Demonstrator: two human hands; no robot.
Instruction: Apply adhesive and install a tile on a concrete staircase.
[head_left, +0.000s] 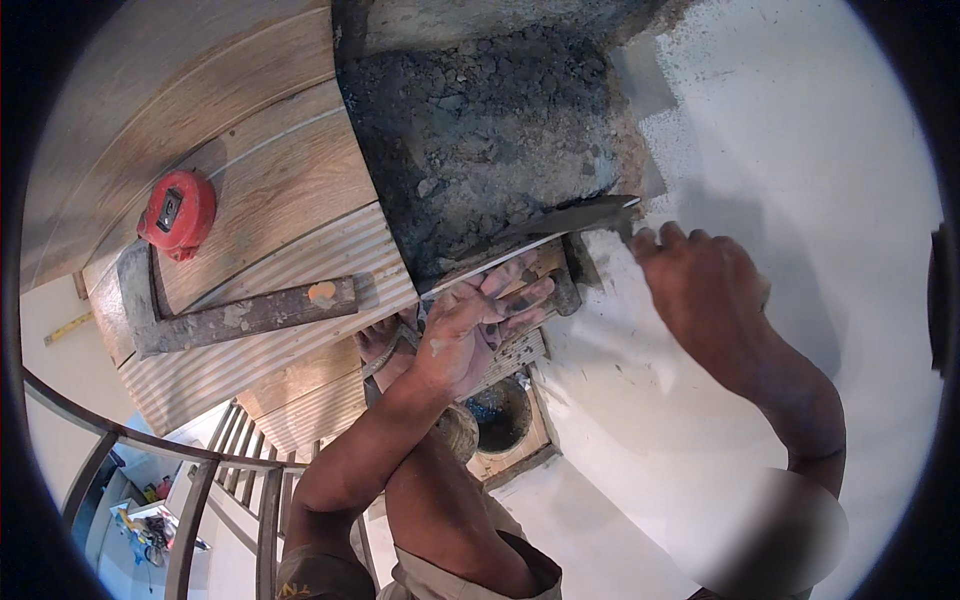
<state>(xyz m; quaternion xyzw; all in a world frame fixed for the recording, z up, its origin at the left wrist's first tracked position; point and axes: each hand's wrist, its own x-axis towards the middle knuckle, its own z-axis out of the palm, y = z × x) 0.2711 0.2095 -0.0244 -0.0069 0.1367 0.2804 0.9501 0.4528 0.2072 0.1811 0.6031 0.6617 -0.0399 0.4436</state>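
My right hand (695, 285) is closed round the handle end of a trowel (575, 220), beside the white wall. Its long, dark, mortar-smeared blade lies along the front edge of a grey mortar bed (480, 140), next to a thin white edge strip (500, 262). The bed is rough and crumbly, with lumps across it. Just below the strip, my left hand (465, 330) has its fingers spread and smudged with mortar. It grips nothing; whether its fingertips touch the strip I cannot tell.
Wood-look tiles (270, 160) at left carry a red tape measure (178, 213) and a dirty L-shaped square (240, 315). A bucket (502, 415) with dark contents stands lower down, near my knee. A metal railing (200, 500) curves along the lower left. The white wall (800, 200) bounds the right.
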